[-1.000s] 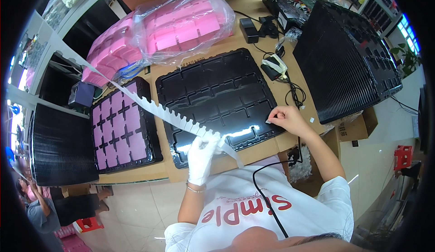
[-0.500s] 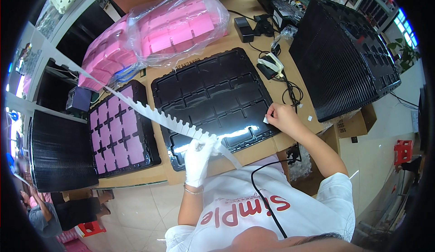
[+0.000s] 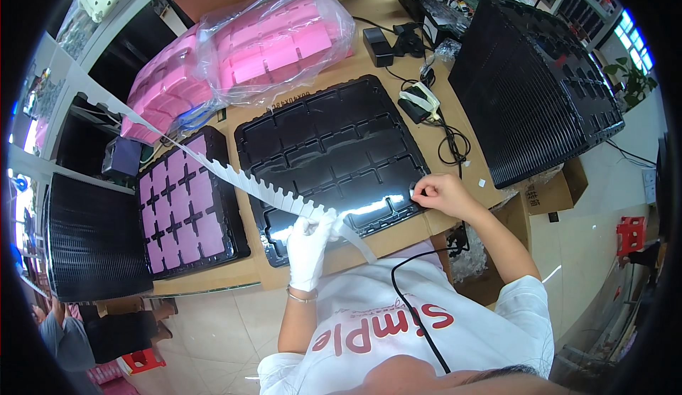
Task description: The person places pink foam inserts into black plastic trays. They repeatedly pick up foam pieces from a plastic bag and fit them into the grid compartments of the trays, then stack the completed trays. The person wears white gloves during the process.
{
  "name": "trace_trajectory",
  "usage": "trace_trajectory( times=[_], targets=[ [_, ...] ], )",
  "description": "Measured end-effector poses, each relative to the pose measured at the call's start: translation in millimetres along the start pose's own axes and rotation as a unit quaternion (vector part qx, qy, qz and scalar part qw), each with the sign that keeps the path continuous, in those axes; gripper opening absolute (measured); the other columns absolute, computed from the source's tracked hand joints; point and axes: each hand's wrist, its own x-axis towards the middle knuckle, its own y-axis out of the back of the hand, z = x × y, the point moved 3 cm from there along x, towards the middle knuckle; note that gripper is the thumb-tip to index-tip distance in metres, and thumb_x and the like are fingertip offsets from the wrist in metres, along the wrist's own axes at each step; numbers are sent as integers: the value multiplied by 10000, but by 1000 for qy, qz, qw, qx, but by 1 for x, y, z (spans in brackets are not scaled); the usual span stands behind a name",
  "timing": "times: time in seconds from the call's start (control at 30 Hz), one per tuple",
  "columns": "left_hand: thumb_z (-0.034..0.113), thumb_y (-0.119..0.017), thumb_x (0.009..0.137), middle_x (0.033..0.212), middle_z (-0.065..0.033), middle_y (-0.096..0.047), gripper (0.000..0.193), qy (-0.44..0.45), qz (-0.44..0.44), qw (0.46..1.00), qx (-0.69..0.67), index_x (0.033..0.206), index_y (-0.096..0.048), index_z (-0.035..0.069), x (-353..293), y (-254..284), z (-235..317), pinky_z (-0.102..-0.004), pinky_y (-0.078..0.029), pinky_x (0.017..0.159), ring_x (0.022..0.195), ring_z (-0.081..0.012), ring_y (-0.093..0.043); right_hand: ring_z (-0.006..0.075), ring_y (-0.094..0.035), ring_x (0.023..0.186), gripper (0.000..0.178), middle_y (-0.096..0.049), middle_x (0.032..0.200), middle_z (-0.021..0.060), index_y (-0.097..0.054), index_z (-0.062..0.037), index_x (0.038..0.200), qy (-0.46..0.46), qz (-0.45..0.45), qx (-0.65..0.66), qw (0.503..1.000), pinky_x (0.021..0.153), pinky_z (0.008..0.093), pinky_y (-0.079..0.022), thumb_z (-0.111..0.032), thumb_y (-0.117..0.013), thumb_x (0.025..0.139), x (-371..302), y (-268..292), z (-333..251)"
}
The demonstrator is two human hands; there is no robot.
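Small white piece (image 3: 412,193): at black tray's (image 3: 355,155) near right corner, pinched between the right hand's (image 3: 444,192) fingertips. Versus half a second ago, that hand has dropped slightly toward the tray's near edge and lies flatter. Reads as piece brought closer in at the corner; can't tell if it touches. Left hand (image 3: 309,249), gloved, hasn't changed: clamped on the toothed white strip (image 3: 263,190), over the tray's near left part. Hands well apart. Right of tray: two loose white scraps (image 3: 482,182) on the bench (image 3: 355,68), then a black tray stack (image 3: 511,104). Left of tray: purple-filled tray (image 3: 181,207).
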Motion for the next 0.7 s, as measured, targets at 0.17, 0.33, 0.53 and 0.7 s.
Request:
trace_trajectory(
  times=[0.17, 0.33, 0.53, 0.7],
  targets=[
    [94, -701, 908, 882, -85, -710, 213, -31, -26, 999, 12, 1078, -647, -23, -27, 23, -6, -233, -523, 631, 739, -132, -681, 21, -483, 665, 73, -563, 724, -73, -654, -60, 834, -100, 53, 203, 973, 587, 212, -401, -65, -723, 811, -81, 37, 29],
    [124, -755, 844, 837, -77, -738, 116, -77, -88, 967, 227, 905, -732, 28, -64, 49, -21, -291, -545, 650, 721, -157, -702, 205, -661, 780, 159, -694, 861, 38, -647, -62, 882, -350, 127, -139, 918, 717, 319, -501, -109, -740, 762, -212, 37, 179],
    [148, -767, 819, 864, -95, -733, 134, -221, -69, 915, 332, 922, -753, 63, -85, 64, -39, -339, -547, 680, 764, -264, -703, 329, -686, 811, 194, -695, 909, 138, -677, -46, 941, -127, 176, -464, 859, 717, 415, -531, -158, -739, 794, -213, 12, 125],
    [244, -742, 850, 887, -50, -733, 135, -237, -139, 851, 448, 874, -749, 111, -85, 67, -100, -375, -520, 698, 760, -234, -682, 270, -659, 725, 71, -678, 821, 108, -684, -34, 866, 4, 327, -160, 931, 639, 344, -512, -63, -722, 813, -74, 13, -32]
  ],
)
